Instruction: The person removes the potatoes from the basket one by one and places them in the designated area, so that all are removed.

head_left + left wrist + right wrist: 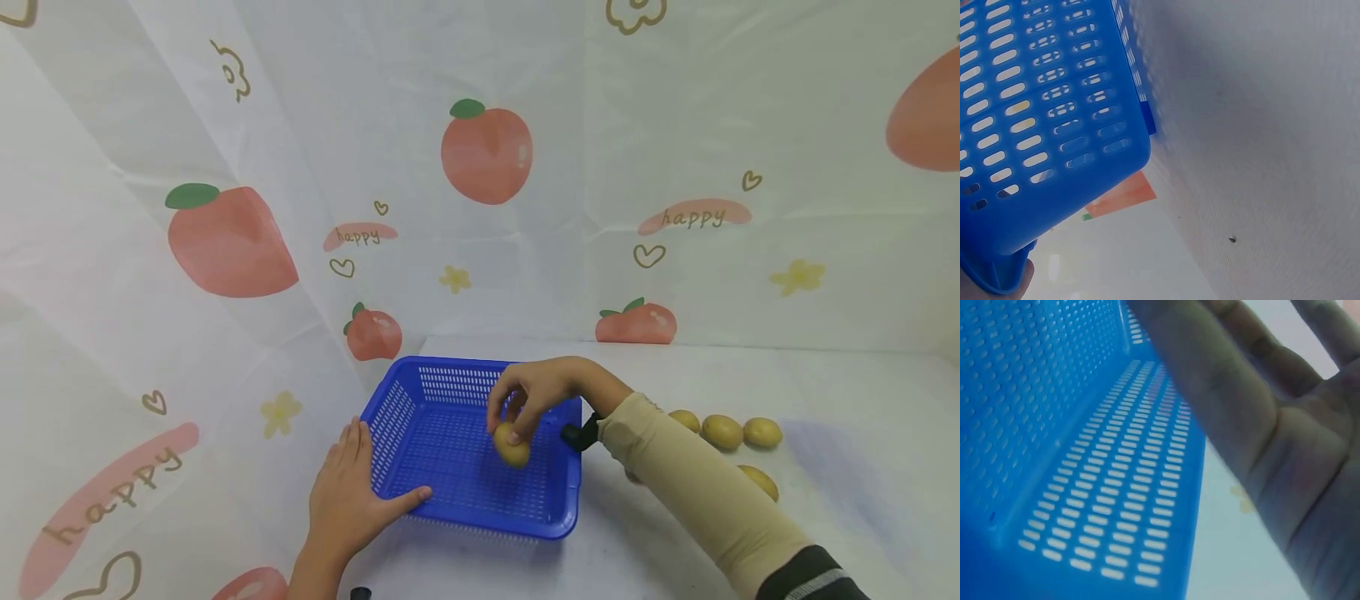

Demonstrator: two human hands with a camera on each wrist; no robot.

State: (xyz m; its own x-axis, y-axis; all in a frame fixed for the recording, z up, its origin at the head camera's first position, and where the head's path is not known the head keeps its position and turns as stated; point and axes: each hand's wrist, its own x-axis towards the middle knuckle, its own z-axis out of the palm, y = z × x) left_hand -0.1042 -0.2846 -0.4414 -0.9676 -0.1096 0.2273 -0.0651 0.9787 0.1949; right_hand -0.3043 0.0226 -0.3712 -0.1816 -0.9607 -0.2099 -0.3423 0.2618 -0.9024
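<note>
My right hand (536, 396) reaches over the right side of a blue plastic basket (435, 446) and pinches a yellow potato (512, 447) between thumb and fingers above the basket floor. In the right wrist view the thumb and palm (1297, 437) show beside the perforated wall; the potato is out of sight there. My left hand (351, 492) lies against the basket's near left corner, fingers straight along the left rim and thumb stretched over the front rim. The left wrist view shows the slotted outer wall (1041, 112), with only a bit of hand at the lower left.
Right of the basket, several potatoes (722, 432) lie on the white tabletop (840, 400), some partly hidden behind my right forearm. A white backdrop (570, 250) printed with peaches rises behind the table and along its left side.
</note>
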